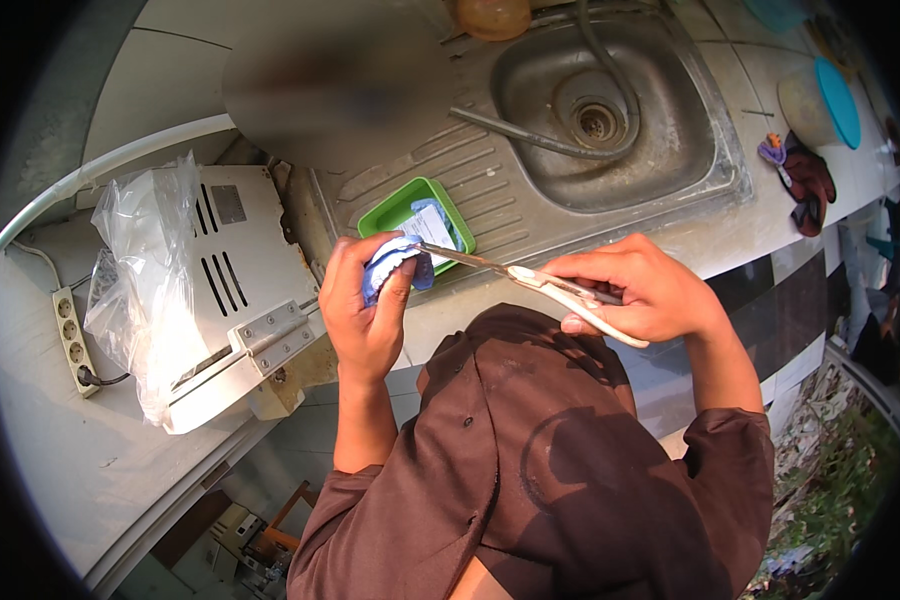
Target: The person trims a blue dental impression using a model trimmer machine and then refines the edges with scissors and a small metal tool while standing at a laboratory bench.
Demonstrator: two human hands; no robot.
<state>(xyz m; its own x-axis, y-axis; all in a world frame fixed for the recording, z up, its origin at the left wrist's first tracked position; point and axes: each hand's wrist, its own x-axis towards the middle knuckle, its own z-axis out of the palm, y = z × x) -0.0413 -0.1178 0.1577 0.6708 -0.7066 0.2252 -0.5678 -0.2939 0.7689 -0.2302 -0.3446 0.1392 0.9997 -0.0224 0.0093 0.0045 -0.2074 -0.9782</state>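
Observation:
My left hand pinches a crumpled blue and white piece that looks like thin cloth or a wrapper. My right hand is closed around a scissors-like tool with long thin metal jaws and pale handles. Its tip reaches the blue and white piece beside my left fingers; whether the jaws grip it cannot be made out. Just beyond my left hand stands a green plastic tray, in which lie something blue and a white printed paper.
A metal sink with a grey hose lies ahead. On the left are a pale slotted machine, a clear plastic bag and a power strip. Dark gloves and a turquoise-lidded container sit on the right.

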